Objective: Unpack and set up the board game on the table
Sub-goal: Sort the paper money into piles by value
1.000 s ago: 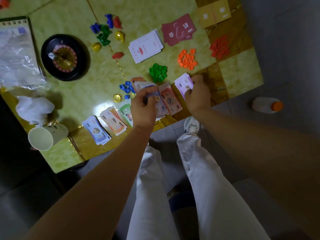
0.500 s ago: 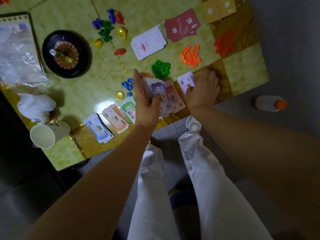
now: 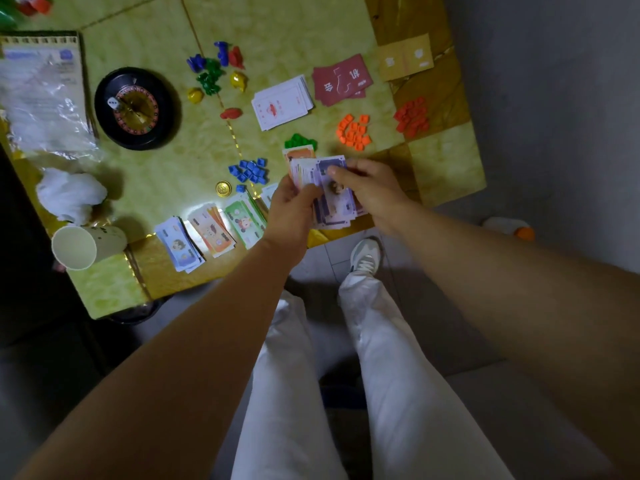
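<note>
Both hands meet over the near edge of the table (image 3: pixel 156 174), and between them is a fanned bundle of play money (image 3: pixel 334 206). The left hand (image 3: pixel 294 209) curls round the bundle from below with its thumb lying across the notes. The right hand (image 3: pixel 370 192) has its fingers bent and pinches the top purple note at its far end. The bundle is in the air just above the table edge, close to a small heap of green houses (image 3: pixel 300 142). Left of the hands, three sorted piles of notes lie side by side along the near edge: a blue pile (image 3: pixel 178 247), an orange pile (image 3: pixel 213 232) and a green pile (image 3: pixel 244 223). Just beyond them are a gold coin (image 3: pixel 223 188) and a cluster of blue houses (image 3: pixel 251 171). Farther out lie orange pieces (image 3: pixel 354 131), red pieces (image 3: pixel 412 116), a white deck of cards (image 3: pixel 282 103), a red deck (image 3: pixel 341 79) and tan cards (image 3: pixel 405 57). A roulette wheel (image 3: pixel 136 107) sits to the left, with coloured pawns (image 3: pixel 214 72) scattered just beside it. At the left edge are crinkled plastic wrap (image 3: pixel 41 95), a crumpled tissue (image 3: pixel 69 195) and a paper cup (image 3: pixel 86 245) lying on its side. A bottle (image 3: pixel 509 228) with an orange cap lies on the floor to the right.
</note>
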The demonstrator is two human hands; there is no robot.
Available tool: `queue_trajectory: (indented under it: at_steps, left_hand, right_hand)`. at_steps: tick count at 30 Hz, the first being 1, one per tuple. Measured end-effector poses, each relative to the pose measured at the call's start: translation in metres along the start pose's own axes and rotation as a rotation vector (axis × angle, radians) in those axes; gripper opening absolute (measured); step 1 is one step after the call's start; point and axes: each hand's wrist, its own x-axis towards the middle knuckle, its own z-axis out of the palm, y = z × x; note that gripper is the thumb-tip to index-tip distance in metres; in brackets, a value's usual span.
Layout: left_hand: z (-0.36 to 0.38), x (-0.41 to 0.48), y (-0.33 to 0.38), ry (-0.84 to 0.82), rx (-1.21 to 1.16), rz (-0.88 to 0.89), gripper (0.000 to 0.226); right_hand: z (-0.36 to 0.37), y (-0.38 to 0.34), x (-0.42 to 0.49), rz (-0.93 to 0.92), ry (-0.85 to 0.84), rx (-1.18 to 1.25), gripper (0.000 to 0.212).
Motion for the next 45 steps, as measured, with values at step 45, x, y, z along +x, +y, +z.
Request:
queue_trajectory:
  at_steps: [45]
  left_hand:
    - [0.043, -0.041, 0.040, 0.011, 0.215, 0.082, 0.015]
  right_hand:
    - [-0.052, -0.030, -0.016, 0.165, -0.072, 0.284, 0.035]
